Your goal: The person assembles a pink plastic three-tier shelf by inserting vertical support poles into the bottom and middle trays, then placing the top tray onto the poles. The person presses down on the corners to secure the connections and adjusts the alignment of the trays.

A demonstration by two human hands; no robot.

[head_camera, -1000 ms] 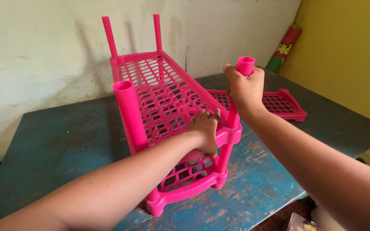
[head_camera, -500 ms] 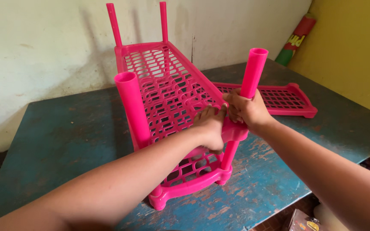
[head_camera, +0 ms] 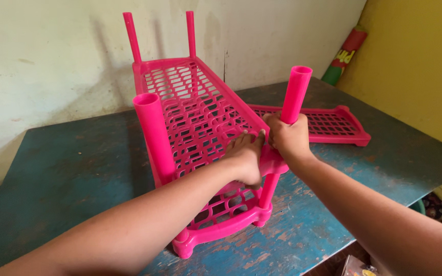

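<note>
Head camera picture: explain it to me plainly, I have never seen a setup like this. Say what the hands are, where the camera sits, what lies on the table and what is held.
No machine here: a person works bare-handed, and the camera sits on their head, looking down along both arms. On the worn blue table stands a pink plastic rack with two lattice shelves on tube legs. The left hand presses on the near corner of the upper shelf. The right hand grips the pink tube standing upright at that corner. A loose pink shelf lies flat behind. A rolled mat leans in the corner where the walls meet.

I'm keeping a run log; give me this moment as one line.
left hand: pressing upper shelf corner | right hand: gripping pink post | spare shelf: flat on table
</note>
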